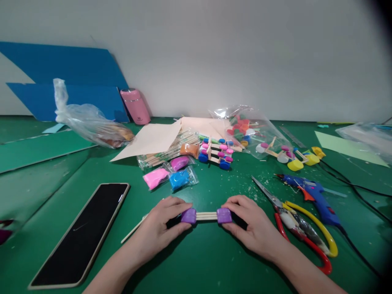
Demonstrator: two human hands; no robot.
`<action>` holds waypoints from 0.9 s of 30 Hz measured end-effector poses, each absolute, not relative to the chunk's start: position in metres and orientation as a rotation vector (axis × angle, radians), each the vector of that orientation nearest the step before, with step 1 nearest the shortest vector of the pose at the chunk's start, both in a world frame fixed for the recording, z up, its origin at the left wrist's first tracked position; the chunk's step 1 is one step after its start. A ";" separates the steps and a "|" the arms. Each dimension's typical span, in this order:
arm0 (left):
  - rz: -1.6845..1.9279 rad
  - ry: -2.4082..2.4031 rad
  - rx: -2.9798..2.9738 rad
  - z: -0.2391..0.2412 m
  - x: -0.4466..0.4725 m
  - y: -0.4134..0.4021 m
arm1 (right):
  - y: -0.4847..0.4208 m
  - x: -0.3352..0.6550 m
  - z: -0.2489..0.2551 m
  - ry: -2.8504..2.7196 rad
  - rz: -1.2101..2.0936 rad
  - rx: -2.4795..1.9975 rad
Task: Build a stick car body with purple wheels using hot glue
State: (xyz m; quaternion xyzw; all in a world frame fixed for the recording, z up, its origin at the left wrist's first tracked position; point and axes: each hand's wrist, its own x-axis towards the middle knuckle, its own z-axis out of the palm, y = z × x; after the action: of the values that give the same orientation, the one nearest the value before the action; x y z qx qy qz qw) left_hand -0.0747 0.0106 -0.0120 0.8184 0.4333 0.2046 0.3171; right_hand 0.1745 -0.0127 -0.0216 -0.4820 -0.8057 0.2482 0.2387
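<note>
My left hand [161, 226] pinches a purple cap [188, 215] at the left end of a short pair of wooden sticks [206, 216]. A second purple cap [224, 215], at the right end, is gripped by my right hand [252, 224]. The sticks lie level just above the green table [199, 261], between both hands. A loose thin wooden stick [133, 231] lies under my left wrist.
A dark phone [82, 232] lies at the left. Scissors [294, 222] and a blue glue gun [315, 196] lie at the right. Behind are clay packets [170, 176], a small stick car with bottle-cap wheels [216, 154], plastic bags [92, 122] and a pink bottle [135, 106].
</note>
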 end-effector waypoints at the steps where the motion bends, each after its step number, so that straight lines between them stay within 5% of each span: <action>1: 0.541 1.140 2.154 -0.012 -0.075 0.011 | -0.013 0.174 -0.022 -2.209 0.672 -1.318; 27: 0.543 1.141 2.170 -0.014 -0.076 0.010 | -0.013 0.175 -0.020 -2.222 0.690 -1.329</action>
State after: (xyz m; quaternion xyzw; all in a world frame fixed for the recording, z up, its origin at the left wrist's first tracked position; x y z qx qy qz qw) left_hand -0.0755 0.0096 -0.0144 0.8216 0.4320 0.2056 0.3099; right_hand 0.1746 -0.0133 -0.0195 -0.4829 -0.8072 0.2506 0.2291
